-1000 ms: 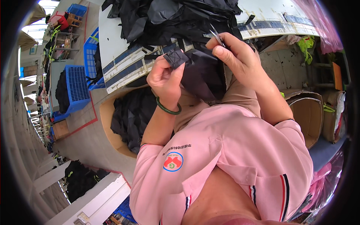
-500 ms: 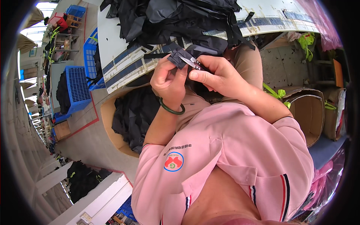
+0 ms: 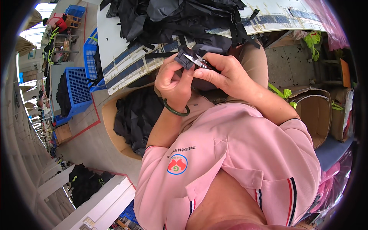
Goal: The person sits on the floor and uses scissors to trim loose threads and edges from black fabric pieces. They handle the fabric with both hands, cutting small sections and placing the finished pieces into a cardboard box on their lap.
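Observation:
Near the table's front edge, my left hand (image 3: 174, 80) pinches a small folded piece of black fabric (image 3: 184, 58) between thumb and fingers. My right hand (image 3: 224, 71) is closed round a pair of thread snips (image 3: 200, 63). The pale metal blades of the snips lie against the fabric, pointing left; their dark handle is mostly hidden in my palm. Just beyond both hands, a heap of black fabric pieces and strips (image 3: 165, 19) covers much of the table (image 3: 122, 71). A green bangle circles my left wrist.
To my left, a cardboard box (image 3: 111, 122) holds black fabric, and blue plastic crates (image 3: 79, 90) stand on the floor. More cardboard boxes (image 3: 314, 115) are at my right. A person in red (image 3: 57, 22) is far off at the upper left.
Both hands stay close together. The fabric piece has moved slightly right and tilted, and the snips' blades have shifted a little over it.

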{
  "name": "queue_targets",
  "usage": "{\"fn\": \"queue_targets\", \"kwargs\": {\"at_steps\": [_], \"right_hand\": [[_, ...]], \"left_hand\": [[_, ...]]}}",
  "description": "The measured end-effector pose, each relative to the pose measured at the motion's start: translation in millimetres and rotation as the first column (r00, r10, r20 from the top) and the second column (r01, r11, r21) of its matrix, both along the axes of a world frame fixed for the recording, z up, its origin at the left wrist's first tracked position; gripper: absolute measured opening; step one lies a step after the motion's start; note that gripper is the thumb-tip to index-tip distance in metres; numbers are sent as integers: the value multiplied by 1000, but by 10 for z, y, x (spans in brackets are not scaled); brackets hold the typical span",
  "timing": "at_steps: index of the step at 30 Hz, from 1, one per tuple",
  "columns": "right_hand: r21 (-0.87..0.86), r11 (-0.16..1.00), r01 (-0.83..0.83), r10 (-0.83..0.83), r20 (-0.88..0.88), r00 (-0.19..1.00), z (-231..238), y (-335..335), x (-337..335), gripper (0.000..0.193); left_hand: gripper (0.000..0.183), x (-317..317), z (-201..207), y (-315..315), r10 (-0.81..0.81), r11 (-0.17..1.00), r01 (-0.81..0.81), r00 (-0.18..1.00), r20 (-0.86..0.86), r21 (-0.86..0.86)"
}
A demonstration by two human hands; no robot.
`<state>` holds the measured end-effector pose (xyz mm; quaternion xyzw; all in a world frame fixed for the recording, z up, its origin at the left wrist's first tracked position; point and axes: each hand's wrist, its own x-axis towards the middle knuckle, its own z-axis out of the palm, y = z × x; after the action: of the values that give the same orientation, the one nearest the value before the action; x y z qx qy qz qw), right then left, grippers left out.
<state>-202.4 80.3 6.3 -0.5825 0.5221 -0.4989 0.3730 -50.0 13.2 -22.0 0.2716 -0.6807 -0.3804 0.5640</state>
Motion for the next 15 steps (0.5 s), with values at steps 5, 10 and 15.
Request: {"fn": "queue_targets", "kwargs": {"at_steps": [5, 10, 15], "right_hand": [[8, 1000, 8, -8, 24, 1000, -33, 13, -1, 39], [63, 998, -5, 3, 42, 999, -3, 17, -9, 39], [-20, 1000, 0, 0, 5, 1000, -23, -5, -15, 39]], "left_hand": [[16, 7, -13, 0, 1, 1000, -1, 1000, 15, -5], [15, -10, -5, 4, 2, 1000, -2, 1000, 14, -13], [15, 16, -30, 8, -72, 997, 72, 997, 29, -16]]}}
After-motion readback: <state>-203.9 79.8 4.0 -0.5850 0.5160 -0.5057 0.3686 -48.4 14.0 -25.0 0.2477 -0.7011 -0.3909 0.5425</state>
